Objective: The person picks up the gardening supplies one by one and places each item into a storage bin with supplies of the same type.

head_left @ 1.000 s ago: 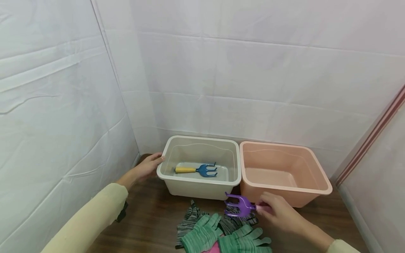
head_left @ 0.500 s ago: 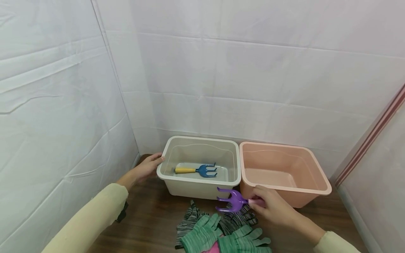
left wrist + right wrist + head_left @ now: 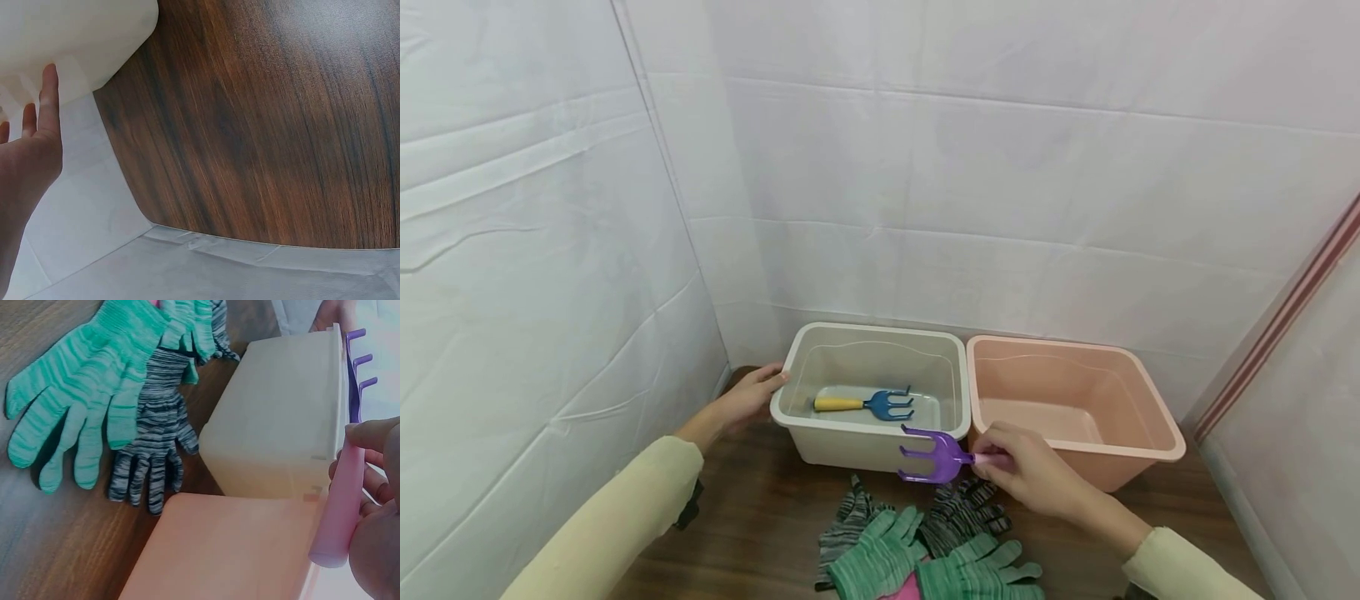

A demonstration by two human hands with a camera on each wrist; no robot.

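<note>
My right hand [image 3: 1026, 467] grips a purple hand rake [image 3: 936, 457] by its pink handle [image 3: 340, 509]. The rake's prongs point left, in front of the near rim of the whitish plastic bin [image 3: 865, 450]. My left hand [image 3: 748, 395] rests against that bin's left side; in the left wrist view its straight fingers [image 3: 49, 100] touch the outer wall. Inside the whitish bin lies a blue hand rake [image 3: 889, 403] with a yellow handle [image 3: 838, 403]. A peach bin [image 3: 1075, 446] stands directly to the right.
In front of the bins, green gloves [image 3: 880, 554] and grey-and-black striped gloves [image 3: 958, 521] lie in a pile on the dark wooden table [image 3: 737, 517], with a bit of pink [image 3: 908, 587] beneath. White cloth walls [image 3: 925, 167] enclose the back and sides.
My right hand has carried the purple hand rake leftward and slightly up, from over the striped gloves to in front of the whitish bin. The left hand has stayed put.
</note>
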